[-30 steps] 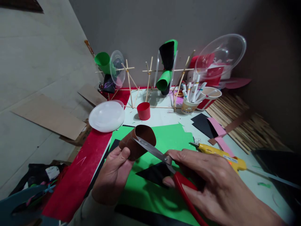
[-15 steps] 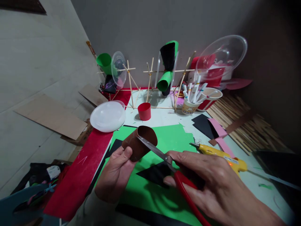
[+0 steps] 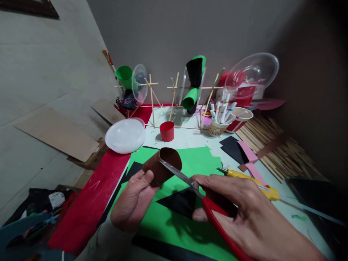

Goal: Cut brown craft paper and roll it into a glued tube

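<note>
My left hand (image 3: 136, 199) is closed around a brown paper tube (image 3: 154, 167), thumb on its near side, with the tube's round opening tilted up to the right. In my right hand (image 3: 244, 210) is a pair of scissors with red handles (image 3: 221, 230). Its blades point up-left and their tips lie at the tube's rim, one across the outside; whether they cut into the paper I cannot tell. Below both hands lie a green paper sheet (image 3: 195, 156) and a black paper triangle (image 3: 178, 201). A short red paper ring (image 3: 166, 131) stands beyond the tube.
A yellow glue gun (image 3: 244, 175) lies right of my right hand. Behind stand stick frames (image 3: 152, 99) with green and black paper cones (image 3: 194, 70), a cup of rolled paper sticks (image 3: 217, 128) and a clear plastic lid (image 3: 252, 74). A white lid (image 3: 125, 136) sits at left, wooden sticks (image 3: 263, 148) at right.
The view has tilted slightly, so the background sits a little lower. My right thumb has shifted slightly on the scissors' handle; the tube and blades keep nearly the same pose.
</note>
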`<state>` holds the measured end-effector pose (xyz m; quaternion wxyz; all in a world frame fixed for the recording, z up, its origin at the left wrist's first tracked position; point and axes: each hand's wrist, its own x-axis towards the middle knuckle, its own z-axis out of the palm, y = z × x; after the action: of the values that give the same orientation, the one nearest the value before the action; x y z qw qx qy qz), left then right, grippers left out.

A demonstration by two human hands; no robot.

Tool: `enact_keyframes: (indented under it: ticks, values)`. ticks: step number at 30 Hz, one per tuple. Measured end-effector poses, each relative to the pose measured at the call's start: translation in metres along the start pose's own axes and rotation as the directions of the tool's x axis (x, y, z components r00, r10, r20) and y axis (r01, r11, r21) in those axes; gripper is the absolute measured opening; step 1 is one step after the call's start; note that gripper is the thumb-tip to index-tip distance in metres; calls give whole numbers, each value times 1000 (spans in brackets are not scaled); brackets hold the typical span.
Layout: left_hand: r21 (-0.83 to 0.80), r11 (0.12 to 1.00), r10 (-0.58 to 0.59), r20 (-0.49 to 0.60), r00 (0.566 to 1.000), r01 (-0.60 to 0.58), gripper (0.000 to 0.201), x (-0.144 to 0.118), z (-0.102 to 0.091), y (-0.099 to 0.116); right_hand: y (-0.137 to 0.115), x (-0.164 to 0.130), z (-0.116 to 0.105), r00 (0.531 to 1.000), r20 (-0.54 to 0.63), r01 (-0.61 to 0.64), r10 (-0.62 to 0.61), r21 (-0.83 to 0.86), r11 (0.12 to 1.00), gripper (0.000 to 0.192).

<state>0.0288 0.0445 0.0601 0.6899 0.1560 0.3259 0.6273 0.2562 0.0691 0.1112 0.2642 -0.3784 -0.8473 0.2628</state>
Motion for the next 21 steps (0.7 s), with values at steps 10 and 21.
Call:
enact_keyframes:
  ticks: [10, 21]
  values:
    - [3, 1000, 10, 4, 1000, -10, 51, 1, 2, 1, 4, -5, 2, 998, -59, 34, -38, -72, 997, 31]
    - [12, 1000, -3, -11, 1000, 3, 51, 2, 1, -1, 2, -3, 1, 998, 13, 61, -61, -42, 997, 20]
